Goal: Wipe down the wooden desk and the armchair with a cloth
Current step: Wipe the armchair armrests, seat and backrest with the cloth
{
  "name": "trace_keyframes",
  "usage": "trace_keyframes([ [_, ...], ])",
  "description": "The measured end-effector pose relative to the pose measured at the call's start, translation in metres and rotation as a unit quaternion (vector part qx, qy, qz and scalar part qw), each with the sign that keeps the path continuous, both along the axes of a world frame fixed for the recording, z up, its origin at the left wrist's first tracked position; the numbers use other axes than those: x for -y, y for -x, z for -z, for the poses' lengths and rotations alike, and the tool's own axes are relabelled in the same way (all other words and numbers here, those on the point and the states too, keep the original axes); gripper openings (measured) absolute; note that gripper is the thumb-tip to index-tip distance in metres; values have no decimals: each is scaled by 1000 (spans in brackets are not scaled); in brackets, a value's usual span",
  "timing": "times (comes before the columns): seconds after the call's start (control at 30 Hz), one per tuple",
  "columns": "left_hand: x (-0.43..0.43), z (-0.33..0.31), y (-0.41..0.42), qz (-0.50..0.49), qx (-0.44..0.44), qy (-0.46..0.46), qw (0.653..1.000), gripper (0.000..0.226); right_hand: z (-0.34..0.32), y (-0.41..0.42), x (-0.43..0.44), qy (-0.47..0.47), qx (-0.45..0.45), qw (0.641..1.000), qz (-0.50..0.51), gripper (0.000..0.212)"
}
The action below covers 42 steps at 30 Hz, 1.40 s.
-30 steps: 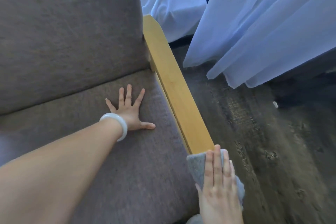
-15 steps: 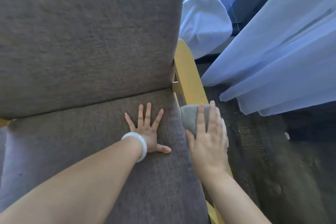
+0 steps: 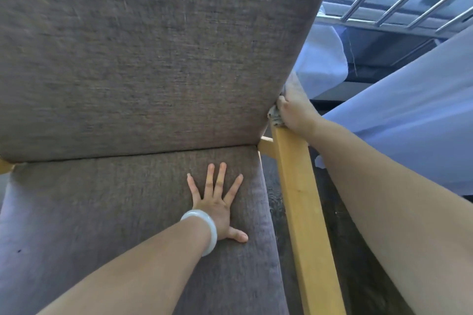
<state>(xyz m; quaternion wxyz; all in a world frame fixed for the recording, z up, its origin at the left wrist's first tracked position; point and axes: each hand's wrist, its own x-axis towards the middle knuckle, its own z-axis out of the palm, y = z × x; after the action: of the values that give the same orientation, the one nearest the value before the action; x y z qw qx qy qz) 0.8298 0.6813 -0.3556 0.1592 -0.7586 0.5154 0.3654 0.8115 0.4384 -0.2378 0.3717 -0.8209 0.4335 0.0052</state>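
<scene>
The armchair fills the view, with a grey-brown back cushion (image 3: pixel 153 59), a matching seat cushion (image 3: pixel 115 207) and a light wooden armrest (image 3: pixel 299 199) on its right side. My left hand (image 3: pixel 217 202) lies flat on the seat with fingers spread, a white bangle at the wrist. At the far end of the armrest, beside the back cushion's edge, my right hand (image 3: pixel 291 110) presses a grey cloth (image 3: pixel 276 117) onto the wood. Only a small fold of the cloth shows under the hand. The desk is out of view.
A pale blue curtain (image 3: pixel 409 123) hangs close on the right, behind my right forearm. Metal window bars (image 3: pixel 399 2) run across the top right. Dark wooden floor (image 3: pixel 358 250) lies right of the armrest.
My right hand has slid the cloth along the armrest from its near end to its far end by the backrest. The view has tilted upward. My left hand stays on the seat.
</scene>
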Motion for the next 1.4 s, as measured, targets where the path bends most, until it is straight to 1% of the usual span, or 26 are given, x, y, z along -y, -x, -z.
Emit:
trace_keyframes([
  [0.1,1,-4,-2,4,-9,2,1000,140,6,16,-22,73,4,997,-26,62],
  [0.2,0,-8,-1,8,-19,8,1000,139,9,73,-83,167,-72,982,-53,78],
  [0.23,-1,-9,-2,12,-22,12,1000,139,8,88,-99,180,-89,978,-58,84],
  [0.33,2,-10,-17,48,-46,48,997,140,7,96,-102,133,-91,986,-34,89],
  [0.4,9,-7,-32,86,-62,67,992,140,10,76,-81,93,-63,994,-11,85],
  [0.47,16,-4,-41,116,-66,62,989,143,13,44,-48,55,-34,998,-5,81],
  [0.5,20,-2,-42,123,-65,53,989,144,12,28,-30,52,-37,998,-22,82],
  [0.57,23,1,-41,129,-56,36,989,146,8,4,2,56,-66,991,-102,83],
  [0.63,24,1,-40,129,-51,28,990,148,2,-4,23,15,-93,982,-166,81],
  [0.67,25,0,-40,127,-49,28,990,148,-1,-4,28,-9,-100,979,-177,81],
  [0.73,26,-2,-40,122,-51,25,991,149,-5,-5,23,-18,-67,986,-152,81],
  [0.8,27,-1,-39,117,-47,23,992,149,-5,1,6,21,-39,993,-110,84],
  [0.87,26,-1,-39,117,-42,23,992,150,3,20,-17,85,-72,987,-116,93],
  [0.93,25,1,-40,117,-47,29,992,149,10,44,-36,111,-109,978,-136,102],
  [1.0,25,2,-40,119,-48,33,991,149,12,39,-30,88,-121,982,-116,104],
  [1.1,24,6,-39,117,-45,39,991,149,8,0,1,54,-149,985,-67,103],
  [1.17,23,5,-39,118,-45,39,991,149,7,-14,12,25,-157,986,-50,111],
  [1.2,24,5,-39,116,-44,38,992,149,9,-12,9,26,-150,988,-40,112],
  [1.27,24,6,-38,113,-36,34,992,150,10,5,-14,67,-141,988,-12,105],
  [1.3,24,4,-37,114,-34,27,992,150,11,21,-35,105,-149,983,0,99],
  [1.37,26,0,-37,109,-36,16,993,150,13,63,-86,195,-174,965,3,91],
  [1.4,27,-1,-36,101,-36,14,994,150,11,88,-114,219,-185,958,-3,91],
])
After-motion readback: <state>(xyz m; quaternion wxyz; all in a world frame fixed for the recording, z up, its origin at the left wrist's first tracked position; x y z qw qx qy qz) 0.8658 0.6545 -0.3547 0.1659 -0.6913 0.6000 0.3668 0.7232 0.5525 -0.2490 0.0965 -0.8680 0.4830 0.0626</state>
